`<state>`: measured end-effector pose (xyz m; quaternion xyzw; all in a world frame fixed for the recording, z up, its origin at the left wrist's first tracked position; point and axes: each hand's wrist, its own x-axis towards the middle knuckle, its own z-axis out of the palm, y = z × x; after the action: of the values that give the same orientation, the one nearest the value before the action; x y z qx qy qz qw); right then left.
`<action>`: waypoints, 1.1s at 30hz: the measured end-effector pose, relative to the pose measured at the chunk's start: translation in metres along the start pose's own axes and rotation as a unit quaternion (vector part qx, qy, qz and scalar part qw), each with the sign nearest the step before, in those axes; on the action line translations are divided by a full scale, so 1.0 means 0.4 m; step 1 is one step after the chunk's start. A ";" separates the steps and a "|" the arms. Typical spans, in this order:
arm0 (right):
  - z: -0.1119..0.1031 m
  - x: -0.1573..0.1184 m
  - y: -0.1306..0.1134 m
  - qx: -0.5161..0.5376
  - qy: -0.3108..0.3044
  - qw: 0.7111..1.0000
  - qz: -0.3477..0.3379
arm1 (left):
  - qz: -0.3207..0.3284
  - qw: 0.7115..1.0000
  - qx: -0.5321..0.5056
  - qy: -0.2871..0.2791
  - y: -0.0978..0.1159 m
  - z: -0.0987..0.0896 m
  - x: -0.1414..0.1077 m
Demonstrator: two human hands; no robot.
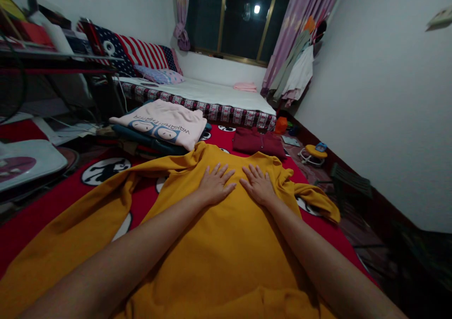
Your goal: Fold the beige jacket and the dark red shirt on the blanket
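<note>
A yellow long-sleeved top [233,243] lies spread over a red cloth with round black-and-white prints [144,201]. Both palms rest flat on its upper part, below the neckline. My left hand [216,184] has its fingers spread on the fabric, left of centre. Just to its right, with a small gap between them, my right hand [258,184] also lies with spread fingers. One sleeve stretches toward the lower left; the other is bent out at the right. Neither hand grips anything.
Beyond the top are a pile of folded clothes with a pink printed one [164,121] uppermost and a folded dark red garment [258,141]. A bed [212,95] stands behind. Left is a cluttered desk [60,57]; right, a small yellow stool [315,151] and a dark stool [350,180].
</note>
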<state>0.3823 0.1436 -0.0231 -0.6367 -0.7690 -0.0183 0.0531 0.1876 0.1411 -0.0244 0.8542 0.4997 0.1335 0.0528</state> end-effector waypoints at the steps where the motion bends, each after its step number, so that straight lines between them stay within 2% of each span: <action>1: 0.003 -0.001 0.007 -0.008 -0.002 1.000 0.019 | -0.009 1.000 0.006 0.000 -0.007 0.001 -0.006; 9: 0.006 -0.026 0.034 -0.056 -0.008 0.995 0.084 | -0.058 0.998 0.038 0.011 -0.049 -0.008 -0.049; 13: -0.028 -0.029 0.031 -0.071 -0.012 0.994 0.077 | -0.066 0.997 0.047 0.016 -0.060 -0.009 -0.080; 16: -0.077 0.001 -0.018 -0.066 -0.054 0.989 0.121 | -0.074 0.996 0.049 0.028 -0.059 -0.010 -0.088; 19: -0.093 0.014 -0.107 -0.051 -0.070 0.984 0.156 | -0.072 0.995 0.045 0.043 -0.057 -0.013 -0.089; 22: -0.052 -0.011 -0.181 -0.025 0.018 0.991 0.131 | -0.067 0.996 0.026 0.053 -0.061 -0.017 -0.090; 25: 0.003 -0.038 -0.196 0.020 0.108 0.987 0.120 | -0.059 0.994 -0.019 0.094 -0.069 -0.019 -0.093; 29: 0.027 -0.037 -0.160 0.094 0.117 0.982 0.115 | -0.066 0.982 -0.074 0.162 -0.083 -0.025 -0.092; 33: 0.028 -0.028 -0.138 0.165 0.130 0.971 0.112 | -0.113 0.966 -0.062 0.222 -0.106 -0.064 -0.063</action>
<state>0.3295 0.1235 -0.0333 -0.6938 -0.6715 0.0324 0.2584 0.1331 0.1393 -0.0138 0.7358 0.5831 0.3442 0.0082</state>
